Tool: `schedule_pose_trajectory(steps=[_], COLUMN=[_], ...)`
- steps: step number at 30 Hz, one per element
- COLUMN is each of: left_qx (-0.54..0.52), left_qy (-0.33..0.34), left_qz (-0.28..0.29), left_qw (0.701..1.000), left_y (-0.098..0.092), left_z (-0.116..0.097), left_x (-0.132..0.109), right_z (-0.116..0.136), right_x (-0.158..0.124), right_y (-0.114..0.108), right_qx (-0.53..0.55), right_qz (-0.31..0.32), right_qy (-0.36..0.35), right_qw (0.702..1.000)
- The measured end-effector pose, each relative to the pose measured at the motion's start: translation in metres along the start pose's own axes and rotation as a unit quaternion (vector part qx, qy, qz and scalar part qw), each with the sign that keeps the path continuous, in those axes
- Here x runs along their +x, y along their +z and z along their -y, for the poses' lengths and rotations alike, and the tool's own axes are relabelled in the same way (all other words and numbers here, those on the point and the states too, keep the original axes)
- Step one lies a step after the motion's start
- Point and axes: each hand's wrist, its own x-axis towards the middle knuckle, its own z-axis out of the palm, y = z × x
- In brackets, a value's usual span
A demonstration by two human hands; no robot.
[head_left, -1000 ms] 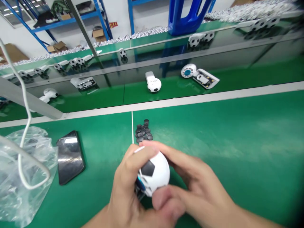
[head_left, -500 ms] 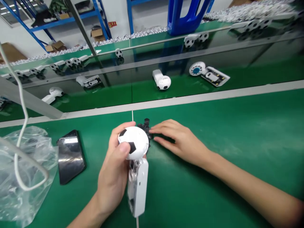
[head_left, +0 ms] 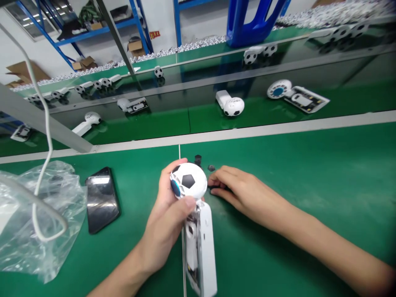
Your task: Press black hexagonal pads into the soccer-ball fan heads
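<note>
In my left hand (head_left: 168,218) is a small handheld fan (head_left: 188,181) with a round white head patterned like a football. Its white handle (head_left: 208,247) points down towards me, with the casing open on one side and inner parts showing. My left thumb presses at the neck of the fan, and a blue disc shows at the head's left edge. Just right of the head, my right hand (head_left: 236,187) is low over the bench, fingertips pinched around a small black piece (head_left: 213,187). Other small black pieces (head_left: 198,159) lie just beyond the fan head.
A black phone-like slab (head_left: 102,200) and a clear plastic bag (head_left: 46,243) lie to the left, under a hanging white cable (head_left: 46,123). Beyond the pale bench edge (head_left: 148,141), a dark green belt carries several fans, one white (head_left: 234,106). A blue plastic stool (head_left: 247,37) stands behind.
My left hand has turned the fan head, so a black pentagon and the blue disc now show. My right fingers have closed nearer the bench, and the black pieces look more spread out.
</note>
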Motion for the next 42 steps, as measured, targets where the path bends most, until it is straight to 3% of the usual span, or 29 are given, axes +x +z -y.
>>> schedule_pose_trajectory(steps=[3,6,9,11,13,15,22,24,28,31,40,42], left_qx=[-0.009,0.026,0.136,0.228,0.287,0.291,0.227,0.217,0.219,0.229,0.273,0.274], left_qy=[-0.035,-0.021,0.08,0.171,0.217,0.216,0.128,0.124,0.134,0.129,0.127,0.111], left_qz=[-0.005,-0.011,-0.023,-0.028,-0.017,0.009,0.054,0.064,0.059,0.054,0.061,0.071], left_qw=[0.999,0.999,0.987,0.958,0.933,0.932,0.964,0.966,0.965,0.963,0.952,0.953], left_y=[0.004,0.005,0.0,-0.005,-0.009,-0.01,-0.007,-0.007,-0.005,-0.004,-0.006,-0.006], left_z=[-0.003,-0.003,0.001,0.004,0.006,0.007,0.01,0.012,0.013,0.014,0.012,0.011], left_x=[0.0,-0.001,-0.003,-0.003,-0.003,-0.003,-0.004,-0.004,-0.005,-0.005,-0.002,0.0], right_z=[-0.003,-0.002,0.013,0.026,0.038,0.045,0.046,0.051,0.061,0.064,0.067,0.06], right_x=[-0.004,-0.01,-0.022,-0.031,-0.039,-0.045,-0.033,-0.027,-0.02,-0.018,-0.021,-0.021], right_y=[-0.001,-0.011,-0.029,-0.037,-0.039,-0.037,-0.031,-0.024,-0.009,-0.004,0.01,0.009], right_qx=[-0.002,-0.017,0.044,0.118,0.167,0.184,0.157,0.2,0.342,0.402,0.611,0.628], right_qz=[-0.005,-0.088,-0.188,-0.201,-0.208,-0.224,-0.21,-0.229,-0.225,-0.195,-0.122,-0.103], right_qy=[-0.026,-0.105,-0.129,-0.069,-0.015,-0.009,-0.104,-0.083,0.089,0.165,0.232,0.223], right_qw=[1.0,0.99,0.973,0.97,0.964,0.957,0.959,0.949,0.908,0.879,0.747,0.739])
